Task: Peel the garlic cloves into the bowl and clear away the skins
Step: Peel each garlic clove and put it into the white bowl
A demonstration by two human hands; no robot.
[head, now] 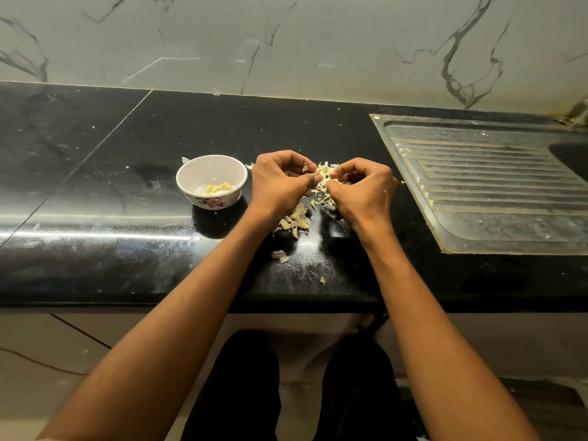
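Garlic clove [325,172] held above black worktop [127,249], pinched between both hands. Left hand [280,183] grips clove to steady it; right hand [362,190] pinches skin at its end, likely to strip it. Loose skins [321,195] lie directly below hands, so waste collects in one patch. Unpeeled cloves [294,221] piled near left wrist, within reach. Bowl [191,186] just left of hands holds few peeled cloves [219,188]. Sink drainboard [477,186] at right.

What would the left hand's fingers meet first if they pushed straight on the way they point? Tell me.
Probably the garlic clove pinched between both hands, then directly the right hand, whose fingers face them across it. The left hand points rightward; depth is unclear.
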